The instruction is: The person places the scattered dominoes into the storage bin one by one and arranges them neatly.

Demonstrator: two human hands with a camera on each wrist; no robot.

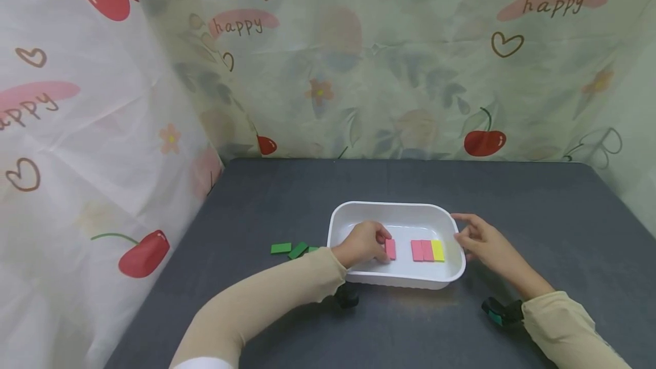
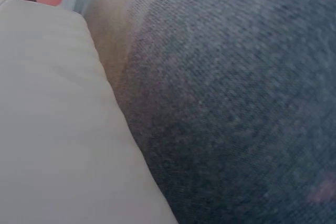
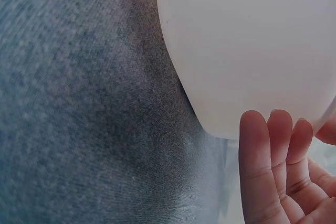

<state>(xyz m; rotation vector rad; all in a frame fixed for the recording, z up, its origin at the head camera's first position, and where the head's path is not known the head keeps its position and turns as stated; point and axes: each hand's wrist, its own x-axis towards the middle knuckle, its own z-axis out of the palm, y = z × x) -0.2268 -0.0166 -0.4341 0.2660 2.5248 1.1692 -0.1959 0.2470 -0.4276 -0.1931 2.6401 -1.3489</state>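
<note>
My left hand (image 1: 365, 242) reaches over the left side of a white plastic tray (image 1: 400, 273). Its thumb and a finger pinch a pink tile (image 1: 390, 249) at the tray's floor. To the right of that tile, two pink tiles (image 1: 422, 250) and a yellow tile (image 1: 438, 250) lie side by side in a row. At the tray's right end, my right hand (image 1: 482, 242) touches the rim with its fingertips. The right wrist view shows that hand's fingers (image 3: 256, 156) fairly straight against the outer wall. The left wrist view mostly holds sleeve and tablecloth.
Several green tiles (image 1: 281, 248) lie on the dark grey table (image 1: 287, 198) left of the tray, partly hidden by my left forearm. A dark wrist device (image 1: 502, 311) is on the right wrist. Patterned curtains (image 1: 400, 90) hang behind and at the left.
</note>
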